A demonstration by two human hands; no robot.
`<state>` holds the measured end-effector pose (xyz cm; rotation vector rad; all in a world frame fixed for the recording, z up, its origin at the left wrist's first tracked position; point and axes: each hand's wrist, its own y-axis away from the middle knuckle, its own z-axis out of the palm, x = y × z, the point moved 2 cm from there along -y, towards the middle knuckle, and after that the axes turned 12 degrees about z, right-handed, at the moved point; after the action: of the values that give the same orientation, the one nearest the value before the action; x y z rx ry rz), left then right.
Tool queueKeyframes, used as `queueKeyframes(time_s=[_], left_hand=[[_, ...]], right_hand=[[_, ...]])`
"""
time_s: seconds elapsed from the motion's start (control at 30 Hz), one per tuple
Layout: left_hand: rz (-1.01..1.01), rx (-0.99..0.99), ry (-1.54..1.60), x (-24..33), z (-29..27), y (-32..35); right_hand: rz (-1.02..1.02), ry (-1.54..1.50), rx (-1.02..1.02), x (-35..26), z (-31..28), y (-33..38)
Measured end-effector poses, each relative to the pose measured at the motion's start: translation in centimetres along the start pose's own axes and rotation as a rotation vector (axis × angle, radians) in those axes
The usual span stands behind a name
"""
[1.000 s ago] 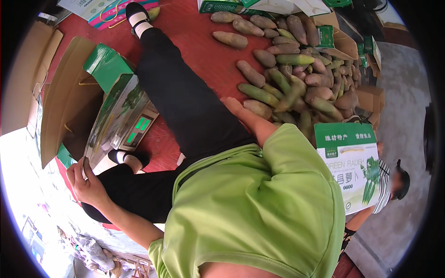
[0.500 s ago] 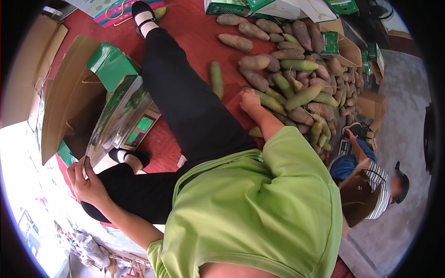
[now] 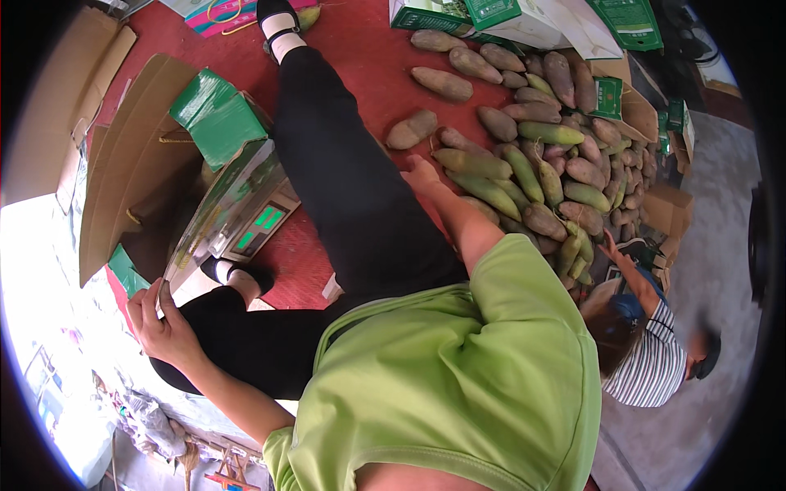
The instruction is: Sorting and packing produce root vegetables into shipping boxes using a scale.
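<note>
Your right hand (image 3: 422, 173) is low over the red floor (image 3: 364, 61), between your black-trousered leg (image 3: 356, 164) and the root heap (image 3: 565, 168); its fingers are partly out of sight there, so you can't tell whether they grip anything. Your left hand (image 3: 164, 327) is pinching the edge of the open carton (image 3: 221, 196), thumb against fingers, and that carton's inside is mostly in shadow. The digital scale (image 3: 255, 229) peeks out beside it, part covered. Up top, the pink-and-blue bag (image 3: 225, 20) is cut off by the frame, and over at the right a co-worker (image 3: 647, 352) has a hand by the heap's lower edge, grip unclear.

For room, you've got bare red floor ahead, past your knee and left of the upper roots; to your right, green radishes (image 3: 479, 190) crowd right up to your forearm, while your leg walls off the other side.

And there's change! Half a second ago a green radish lay alone beside your leg; now it's out of view, and a brownish root (image 3: 412, 129) sits apart near your fingers. Your left hand keeps its pinch, and the co-worker has leaned lower.
</note>
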<state>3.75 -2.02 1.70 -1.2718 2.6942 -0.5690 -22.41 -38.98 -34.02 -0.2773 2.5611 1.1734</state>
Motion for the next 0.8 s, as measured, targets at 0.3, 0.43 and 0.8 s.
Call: queueKeyframes(time_s=[0.3, 0.43, 0.8], left_hand=[[0.012, 0.022, -0.031, -0.7, -1.9, 1.3], [0.057, 0.061, 0.222, 1.7, 1.2, -2.0], [-0.008, 0.024, 0.082, 0.4, -1.8, -0.1]], right_hand=[[0.066, 0.208, -0.071, -7.0, 4.0, 2.5], [-0.066, 0.263, 0.203, 10.8, 6.3, -11.1], [0.044, -0.548, -0.152, -3.9, -3.8, 0.9]])
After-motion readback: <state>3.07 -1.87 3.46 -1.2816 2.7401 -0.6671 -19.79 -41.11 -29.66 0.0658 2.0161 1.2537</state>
